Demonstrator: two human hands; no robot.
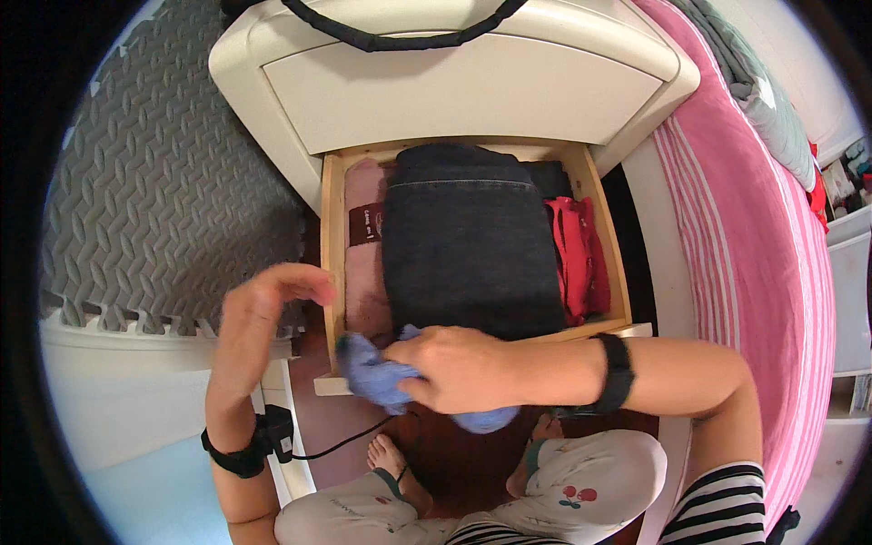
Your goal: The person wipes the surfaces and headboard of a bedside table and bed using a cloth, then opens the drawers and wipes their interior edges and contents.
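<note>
An open wooden drawer [335, 227] is pulled out from a cream cabinet. Folded dark denim [468, 245] fills its middle. Pink folded fabric [366, 291] with a dark band lies along the left side, and red cloth [579, 254] along the right. My right hand [454, 368] grips a bunched blue cloth [377, 374] over the drawer's front edge. Part of the blue cloth hangs below my wrist. Beside the drawer's left wall, my left hand [277, 289] holds nothing; its fingers are loosely bent and slightly blurred.
The cream cabinet [463, 86] stands ahead, with a black strap [400, 42] across its top. To the left lies a grey textured foam mat [173, 173]. A bed with a pink striped cover [754, 236] runs along the right. A black cable [350, 447] trails from my left wrist.
</note>
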